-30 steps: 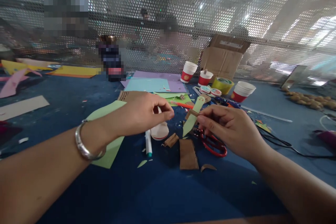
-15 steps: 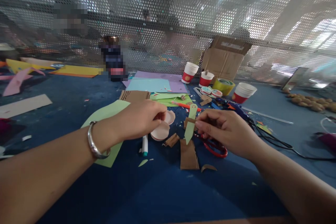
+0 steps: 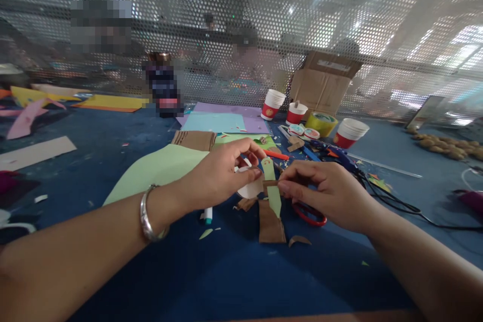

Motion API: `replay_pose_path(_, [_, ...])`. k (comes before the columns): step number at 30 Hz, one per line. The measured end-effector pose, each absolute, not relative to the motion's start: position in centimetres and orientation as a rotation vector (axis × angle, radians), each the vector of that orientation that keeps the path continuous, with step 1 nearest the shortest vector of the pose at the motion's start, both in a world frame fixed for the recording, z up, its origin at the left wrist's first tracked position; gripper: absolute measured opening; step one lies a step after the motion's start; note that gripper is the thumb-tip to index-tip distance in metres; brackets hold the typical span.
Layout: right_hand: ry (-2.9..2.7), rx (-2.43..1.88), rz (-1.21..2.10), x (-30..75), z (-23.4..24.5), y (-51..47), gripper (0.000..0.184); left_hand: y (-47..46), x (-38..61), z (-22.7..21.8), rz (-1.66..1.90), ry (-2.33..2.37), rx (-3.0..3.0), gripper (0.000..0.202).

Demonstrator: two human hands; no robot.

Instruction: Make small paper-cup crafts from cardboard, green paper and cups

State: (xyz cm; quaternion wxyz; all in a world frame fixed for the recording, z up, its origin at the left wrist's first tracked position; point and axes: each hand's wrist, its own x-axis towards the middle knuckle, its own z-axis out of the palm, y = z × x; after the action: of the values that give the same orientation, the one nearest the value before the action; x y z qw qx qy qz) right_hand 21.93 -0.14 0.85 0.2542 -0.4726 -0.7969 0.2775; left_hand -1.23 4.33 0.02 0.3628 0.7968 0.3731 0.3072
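- Pinching the green strip (image 3: 273,200) at its brown band (image 3: 270,185), our right hand (image 3: 324,188) has thumb and forefinger drawn narrow on it and the other fingers curled. The hand hangs just above the red scissors (image 3: 310,216) and hides their upper part.
- We hold the strip nearly upright, just left of the scissors. Its rounded top, with a small red mark, points away from us.
- Our left hand (image 3: 222,173), further left of the scissors, is closed on a pale round piece (image 3: 249,189), thumb on top and fingers beneath. A silver bracelet (image 3: 149,214) sits on its wrist.
- The round piece comes right up to the strip's left edge; we cannot tell whether they touch. The strip stands between our two hands, with both sets of fingertips close to it.
- A brown cardboard piece (image 3: 270,225) lies flat on the blue table (image 3: 226,271), left of the scissors and a little nearer to us, below the strip's lower end.
- A white marker (image 3: 207,215) lies further left of the scissors, partly under our left hand.
- A light green sheet (image 3: 158,171) lies well left of the scissors, running under our left forearm.
- Beyond the scissors we see an orange pen (image 3: 277,154), then three paper cups (image 3: 272,104), a yellow tape roll (image 3: 320,122) and an open cardboard box (image 3: 323,83).
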Motion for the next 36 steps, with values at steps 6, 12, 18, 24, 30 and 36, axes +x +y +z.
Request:
replay_pose_path(6, [-2.141,-1.266,0.782,22.0,0.6,-0.2,0.023,4.1,-0.3,-1.1,0.917,0.973,1.601,0.043])
replay_pose_path(12, [-2.096,-1.256,0.835,21.6,0.3,-0.2,0.025,2.9,0.7,-0.6,0.918,0.942,1.254,0.033])
replay_pose_path(18, [-2.045,-1.279,0.836,21.9,0.3,-0.1,0.027,2.2,0.8,0.6,0.866,0.845,0.92,0.019])
replay_pose_path(24, [-2.08,-1.325,0.697,21.9,0.5,-0.2,0.025,1.6,1.0,0.6,0.814,0.82,0.99,0.041])
replay_pose_path(30, [-2.144,-1.302,0.615,21.5,0.5,-0.3,0.018,1.3,1.1,0.1,0.75,0.833,1.015,0.04])
replay_pose_path(36, [-2.151,-1.293,0.637,21.4,0.1,-0.2,0.018,1.1,1.2,0.3,0.677,0.834,1.092,0.028])
